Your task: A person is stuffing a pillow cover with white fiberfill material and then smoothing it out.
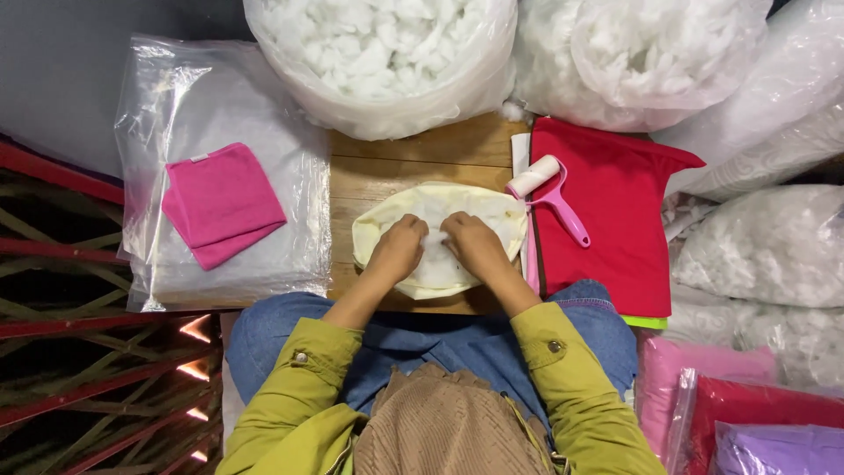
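A cream fabric cover [440, 198] lies on the wooden board [413, 163] in front of me, its opening filled with white stuffing [434, 239]. My left hand [397, 249] and my right hand [475, 244] press side by side into that stuffing, fingers curled around the fluff. Both wrists rest over the cover's near edge. A big open bag of white stuffing [382, 53] stands just beyond the board.
A pink lint roller [552, 195] lies on red fabric [611, 220] to the right. A pink cloth [220, 202] rests on a clear plastic packet [220, 176] at left. More stuffing bags [668, 53] crowd the right side; coloured packets [756, 422] lie at lower right.
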